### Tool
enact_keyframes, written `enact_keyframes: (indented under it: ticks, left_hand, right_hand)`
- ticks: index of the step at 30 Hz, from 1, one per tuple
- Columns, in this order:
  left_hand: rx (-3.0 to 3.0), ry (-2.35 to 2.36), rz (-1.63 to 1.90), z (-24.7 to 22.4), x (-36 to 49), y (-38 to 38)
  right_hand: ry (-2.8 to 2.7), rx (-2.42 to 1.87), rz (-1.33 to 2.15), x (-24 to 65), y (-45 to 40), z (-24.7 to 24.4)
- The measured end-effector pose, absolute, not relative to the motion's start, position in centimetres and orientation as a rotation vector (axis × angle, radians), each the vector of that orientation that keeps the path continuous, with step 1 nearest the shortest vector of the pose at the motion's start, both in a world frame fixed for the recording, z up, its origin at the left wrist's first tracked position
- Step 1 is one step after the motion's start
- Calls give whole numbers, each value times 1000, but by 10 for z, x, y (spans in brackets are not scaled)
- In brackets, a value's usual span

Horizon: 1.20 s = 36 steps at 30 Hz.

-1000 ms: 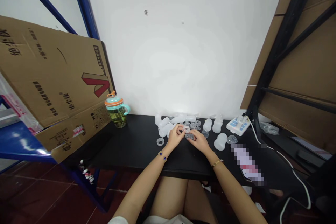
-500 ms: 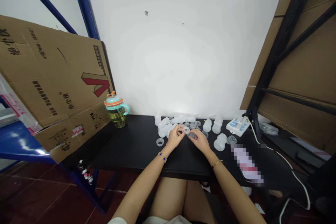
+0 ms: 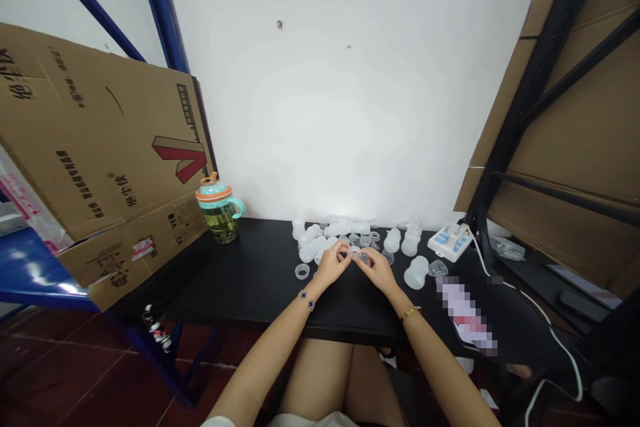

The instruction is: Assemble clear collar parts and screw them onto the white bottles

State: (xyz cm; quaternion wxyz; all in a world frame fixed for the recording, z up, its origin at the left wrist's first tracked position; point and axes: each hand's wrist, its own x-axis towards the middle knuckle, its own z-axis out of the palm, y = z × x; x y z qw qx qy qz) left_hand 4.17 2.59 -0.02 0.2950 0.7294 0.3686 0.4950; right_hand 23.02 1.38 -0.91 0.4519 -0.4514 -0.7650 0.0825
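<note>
Fingertips of my left hand (image 3: 334, 265) and right hand (image 3: 377, 271) pinch a clear ring (image 3: 355, 253) between them above the black table (image 3: 240, 287), probably steadying it from both sides; frosted bottles (image 3: 307, 253) lie just beyond, seemingly for easy reach.

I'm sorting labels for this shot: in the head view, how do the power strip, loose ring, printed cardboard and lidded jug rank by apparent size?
Largest to smallest:
1. Printed cardboard
2. Lidded jug
3. Power strip
4. Loose ring
</note>
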Motion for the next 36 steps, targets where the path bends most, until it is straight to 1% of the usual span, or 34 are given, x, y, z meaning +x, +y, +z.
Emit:
enact_keyframes:
  ticks: [8, 36]
  left_hand:
    - [2030, 937, 1247, 1, 42, 22]
    - [2048, 954, 1286, 0, 42, 22]
  right_hand:
    - [-1906, -1114, 222, 230, 12, -6]
    - [-1949, -1137, 199, 226, 8, -4]
